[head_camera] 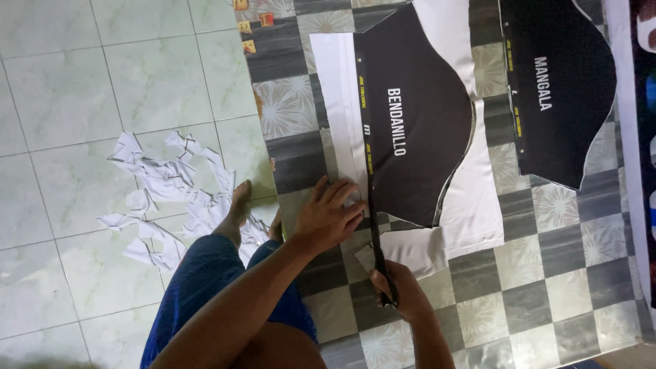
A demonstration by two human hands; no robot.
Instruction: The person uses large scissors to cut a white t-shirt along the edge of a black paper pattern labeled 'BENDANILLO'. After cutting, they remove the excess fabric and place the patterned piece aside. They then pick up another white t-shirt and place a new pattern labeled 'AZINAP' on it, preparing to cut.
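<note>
- Pressing down on the white sheet (pixel 345 109), the left hand (pixel 326 217) lies flat with its fingers (pixel 342 193) spread and extended; it grips nothing and only pins the sheet to the worktop (pixel 547 273)
- The right hand (pixel 402 292) is closed around the handles of the scissors (pixel 377 232); its fingers are curled tight about them
- The scissor blades run away from the person along the left edge of the black printed panel (pixel 417 116), so the long axis of the tool and the edge of the panel lie nearly in line
- The blade tips sit just beside the left hand, to its right; the uncut part of the sheet lies ahead of the blades, farther from the person
- The right hand is nearer the cut; the left hand is nearer the loose white strip
- The black printed panel has a curved right side, white lettering across its middle and a narrow yellow-marked band along its left edge
- A second black panel (pixel 560 89), of like shape with white lettering, lies well apart to the right on the checked grey worktop
- White paper offcuts (pixel 171 198) lie in a heap on the pale tiled floor (pixel 61 137), beside the person's bare foot (pixel 236 212)
- Small orange and red stickers (pixel 249 27) sit at the worktop's far left corner
</note>
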